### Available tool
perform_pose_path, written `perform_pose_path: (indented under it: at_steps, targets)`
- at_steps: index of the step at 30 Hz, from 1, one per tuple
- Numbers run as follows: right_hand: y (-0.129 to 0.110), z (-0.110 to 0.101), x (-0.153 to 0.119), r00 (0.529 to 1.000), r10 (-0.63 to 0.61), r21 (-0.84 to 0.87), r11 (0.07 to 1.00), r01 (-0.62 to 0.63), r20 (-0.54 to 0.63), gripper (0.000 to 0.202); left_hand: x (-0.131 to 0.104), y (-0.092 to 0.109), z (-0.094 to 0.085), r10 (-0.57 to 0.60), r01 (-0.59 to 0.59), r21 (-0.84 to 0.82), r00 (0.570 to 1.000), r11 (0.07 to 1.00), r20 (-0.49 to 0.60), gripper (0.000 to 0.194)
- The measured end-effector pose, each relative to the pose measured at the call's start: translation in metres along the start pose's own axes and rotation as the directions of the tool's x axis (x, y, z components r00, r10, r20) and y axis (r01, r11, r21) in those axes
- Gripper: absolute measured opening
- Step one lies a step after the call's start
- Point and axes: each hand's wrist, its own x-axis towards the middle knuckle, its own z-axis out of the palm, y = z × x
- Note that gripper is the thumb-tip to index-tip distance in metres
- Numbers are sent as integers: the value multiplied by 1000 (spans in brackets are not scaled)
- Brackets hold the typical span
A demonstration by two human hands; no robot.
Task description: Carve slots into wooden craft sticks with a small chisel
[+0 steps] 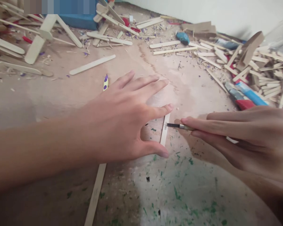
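Observation:
My left hand [132, 116] lies palm down with its fingers spread. Its index finger and thumb press on a narrow wooden stick [163, 135], one above and one below a small marked spot. From the right, my right hand [238, 135] pinches a thin craft knife [181, 126], and the dark blade's tip touches the stick at that mark. Another long wooden stick [96, 194] sticks out from beneath my left wrist. Just behind the left hand is a yellow and purple dotted pen [105, 83], partly hidden.
Loose wooden sticks [91, 64] and shavings lie across the back. A blue box [80, 22] stands at the back left. At right are a pile of cut sticks [271, 84] and a blue-handled tool [252, 93]. Green specks mark the table [160, 194].

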Motion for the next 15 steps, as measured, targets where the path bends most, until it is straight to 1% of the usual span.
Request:
perform_pose_path:
  at_steps: [4, 8, 10, 12, 14, 15]
  targets:
    - [7, 3, 3, 999, -28, 91, 996, 24, 41, 25, 1, 1, -1, -10, 10, -5, 1000, 1000, 10, 89]
    - [14, 3, 2, 995, -86, 17, 996, 85, 50, 29, 0, 1, -2, 6, -6, -7, 1000, 1000, -2, 88]
    - [14, 3, 2, 996, -56, 45, 998, 52, 74, 35, 0, 1, -2, 17, -17, -14, 1000, 1000, -13, 87]
    - [12, 3, 3, 996, -11, 119, 993, 0, 88, 39, 0, 1, -2, 18, -19, -24, 1000, 1000, -9, 88]
    - [10, 3, 4, 996, 1, 167, 986, -17, 93, 40, 0, 1, -3, 15, -16, -30, 1000, 999, -5, 88]
    - [10, 4, 4, 996, -3, 162, 987, -12, 91, 39, 0, 1, -3, 14, -14, -31, 1000, 999, -8, 88]
